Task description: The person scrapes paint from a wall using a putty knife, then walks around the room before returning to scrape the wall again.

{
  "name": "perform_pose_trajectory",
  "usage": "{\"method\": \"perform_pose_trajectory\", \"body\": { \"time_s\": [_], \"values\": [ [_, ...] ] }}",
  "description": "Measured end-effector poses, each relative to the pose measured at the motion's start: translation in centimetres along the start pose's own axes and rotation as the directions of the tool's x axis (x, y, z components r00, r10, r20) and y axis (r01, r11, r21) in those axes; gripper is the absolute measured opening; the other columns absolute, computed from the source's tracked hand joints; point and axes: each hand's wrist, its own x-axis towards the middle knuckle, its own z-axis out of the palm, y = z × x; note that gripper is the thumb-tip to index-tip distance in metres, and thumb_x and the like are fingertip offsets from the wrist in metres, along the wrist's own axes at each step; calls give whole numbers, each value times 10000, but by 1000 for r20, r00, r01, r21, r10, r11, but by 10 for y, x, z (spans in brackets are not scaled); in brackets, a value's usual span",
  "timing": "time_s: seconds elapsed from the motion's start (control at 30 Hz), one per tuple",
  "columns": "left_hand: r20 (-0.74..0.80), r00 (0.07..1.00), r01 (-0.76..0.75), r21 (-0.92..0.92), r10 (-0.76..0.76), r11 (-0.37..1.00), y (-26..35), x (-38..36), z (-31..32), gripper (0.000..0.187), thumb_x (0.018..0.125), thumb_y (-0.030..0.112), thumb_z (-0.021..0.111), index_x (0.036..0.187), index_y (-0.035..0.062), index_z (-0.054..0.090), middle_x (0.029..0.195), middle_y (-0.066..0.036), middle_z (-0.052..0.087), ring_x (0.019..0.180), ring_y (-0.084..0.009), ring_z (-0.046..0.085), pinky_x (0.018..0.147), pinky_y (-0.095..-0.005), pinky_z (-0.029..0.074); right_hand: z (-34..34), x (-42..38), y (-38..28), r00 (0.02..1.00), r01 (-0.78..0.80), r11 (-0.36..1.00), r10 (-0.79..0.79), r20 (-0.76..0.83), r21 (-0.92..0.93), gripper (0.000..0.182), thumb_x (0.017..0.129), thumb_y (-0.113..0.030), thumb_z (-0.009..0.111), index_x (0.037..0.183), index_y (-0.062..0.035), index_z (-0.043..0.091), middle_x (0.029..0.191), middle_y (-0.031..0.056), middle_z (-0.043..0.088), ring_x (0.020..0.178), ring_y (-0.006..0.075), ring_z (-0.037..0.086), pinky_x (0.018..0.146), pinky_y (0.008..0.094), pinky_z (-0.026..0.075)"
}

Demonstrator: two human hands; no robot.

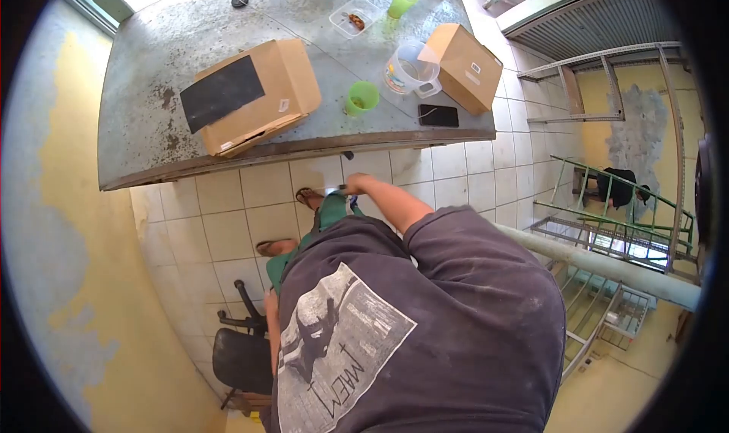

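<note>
My right hand (355, 183) is in front of the green shorts (332, 210), below the table's front edge. Its fingers look curled at a small dark thing that I cannot make out, and a bluish bit shows just beneath. My left forearm (271, 321) hangs down at my left side next to the dark shirt (425, 304); the left hand itself is hidden. Nearest the right hand on the table (326, 141) are a green cup (362, 97) and a black phone (438, 116).
On the table lie cardboard boxes (292, 76) (474, 72), a clear plastic jug (410, 72), another green cup (403, 3) and a clear tray (339, 18) with food. A black chair (239, 357) stands at left. Metal racks (615, 220) and a pale pipe (600, 260) are on the right.
</note>
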Motion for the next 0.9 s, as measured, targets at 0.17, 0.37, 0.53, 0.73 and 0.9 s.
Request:
{"method": "perform_pose_trajectory", "body": {
  "time_s": [0.17, 0.37, 0.53, 0.73, 0.9],
  "values": [
    [-88, 986, 132, -110, -142, 985, -1, 12, -8, 419, 886, 198, 443, 1289, 83, 469, 987, -103, 621, 756, -200, 609, 586, -333, 478, 52, -65, 121, 933, -354, 933, 357, -45, 61, 428, 786, -346, 578, 1063, -29, 654, 1106, 179, 635, 1036, 310, 610, 866, 393, 479],
    [-172, 985, -26, -179, -5, 983, 27, 16, 24, 413, 899, 196, 432, 1292, 73, 464, 1039, -117, 631, 814, -202, 621, 633, -309, 485, 82, -89, 105, 941, -327, 944, 323, 101, 29, 409, 780, -299, 566, 1084, -38, 650, 1153, 166, 620, 1077, 305, 591, 869, 389, 477],
    [-114, 928, -364, -57, 356, 930, -22, 18, 86, 336, 911, 189, 450, 1202, 67, 565, 1072, -129, 632, 850, -193, 627, 723, -313, 502, 63, -81, 19, 989, -148, 988, 147, -22, -49, 381, 789, -280, 561, 1087, -64, 659, 1145, 168, 624, 1056, 310, 606, 847, 418, 486],
    [11, 992, -129, 54, 129, 990, -106, -29, 108, 338, 897, 191, 464, 1190, 63, 574, 1040, -128, 642, 832, -193, 634, 720, -315, 505, 73, -41, -39, 987, -106, 943, 61, -149, -314, 305, 801, -237, 542, 1016, -82, 693, 1090, 130, 657, 1034, 282, 622, 784, 430, 514],
    [-24, 997, 68, -19, -68, 998, -164, -68, 108, 341, 885, 192, 475, 1180, 59, 580, 1013, -128, 651, 818, -193, 640, 717, -317, 508, 83, -60, -32, 997, 23, 934, -49, -65, -357, 288, 787, -226, 557, 1006, -106, 701, 1092, 107, 663, 1003, 301, 632, 765, 440, 514]
  ]
}}
